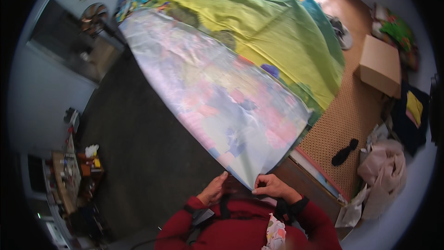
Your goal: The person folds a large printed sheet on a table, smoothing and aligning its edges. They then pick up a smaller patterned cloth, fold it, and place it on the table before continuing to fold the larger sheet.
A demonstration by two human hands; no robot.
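A large printed fabric sheet, green, yellow and blue on its printed face (277,41), is spread over a bed. Its near part is folded over, so the paler pink and lilac reverse side (215,100) faces up. My right hand (274,185) pinches the pointed near corner of the folded layer between thumb and finger. My left hand (212,188) is at the folded edge, its thumb up by the cloth. Whether its fingers grip that edge is hard to tell. Creases run across both sides of the fabric.
A woven mat (341,139) covers the bed, with a dark brush-like object (345,152) on it. A cardboard box (380,64) and crumpled beige cloth (383,173) lie at right. Dark floor (138,139) stretches left, towards a fan (94,17) and a cluttered wooden table (64,184).
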